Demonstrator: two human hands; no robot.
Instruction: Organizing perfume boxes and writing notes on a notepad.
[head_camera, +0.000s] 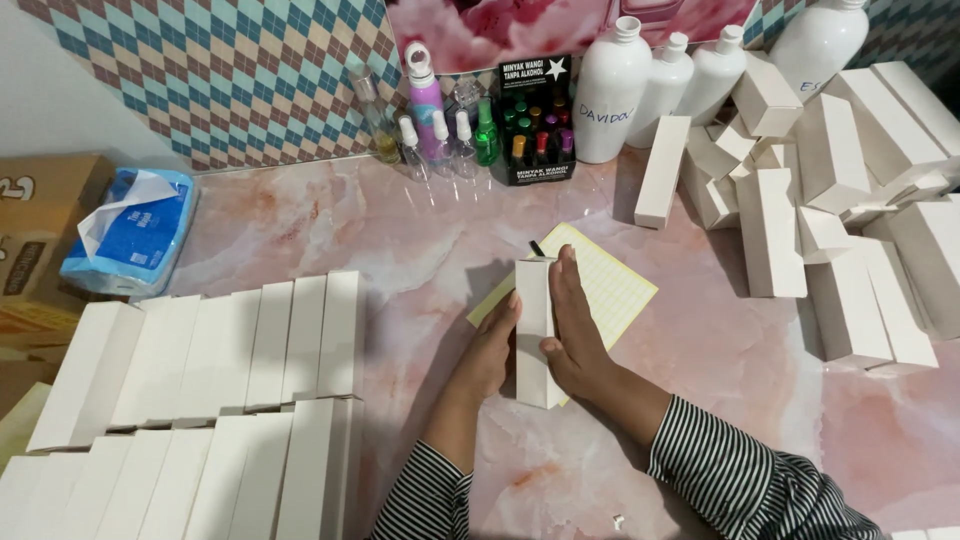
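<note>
Both hands are on one tall white box (535, 330), standing upright near the middle of the pink marbled surface (400, 230). The left hand (492, 350) cups its left face, fingers wrapped against the card; the right hand (572, 335) lies flat along the right face, fingers stretched up towards the top edge. So each grip is closed on that same box, pressing it from both sides. A small dark tip shows just above the box's top, though what it belongs to I cannot tell.

Under and behind the box lies a yellow sheet of small square labels (610, 285), partly hidden by the hands. To the left, near the person, finished-looking white boxes lie in neat rows (230, 400), side by side and touching. To the right, far side, a loose heap of the same boxes (850, 200) is tumbled every which way.

My read: this is the closing or squaring-up step on a single box, taken from the heap and bound for the rows. The next move looks to call for a steady hold with one hand while the other frees itself, keeping the thin card from buckling.

Along the far wall stand white bottles (640, 85), small spray bottles (440, 135) and a black display of tiny vials (536, 125); a blue tissue pack (135, 235) sits far left.
</note>
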